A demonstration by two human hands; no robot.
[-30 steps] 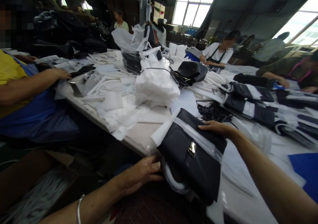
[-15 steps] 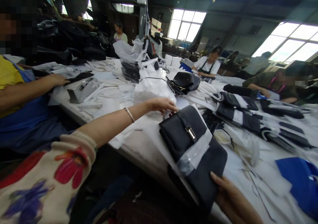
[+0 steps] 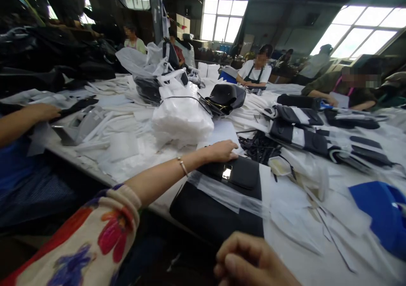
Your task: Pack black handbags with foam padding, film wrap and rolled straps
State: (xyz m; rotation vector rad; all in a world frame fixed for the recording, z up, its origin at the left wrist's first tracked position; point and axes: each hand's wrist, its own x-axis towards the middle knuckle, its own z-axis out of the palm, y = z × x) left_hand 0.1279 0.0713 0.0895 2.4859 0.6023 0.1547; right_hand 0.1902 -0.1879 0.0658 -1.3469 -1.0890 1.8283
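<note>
A black bag lies flat at the table's near edge, its flap with a shiny metal clasp towards the far side. A clear plastic band wraps across it. My left hand reaches over the bag's far edge, fingers stretched out and thumb slightly apart, beside a white sheet. Just short of the bag's near edge is my right hand, its fingers curled in with nothing visible in them. Its fingertips are partly hidden.
White wrapped bundles and a black bag stand beyond. Dark straps lie to the right, near several black bags. A blue piece sits far right. A co-worker's hand is at the left; other people work behind.
The bag has turned from tilted in both hands to lying flat on the table. My right hand has let go of it and moved left. The view has shifted right.
</note>
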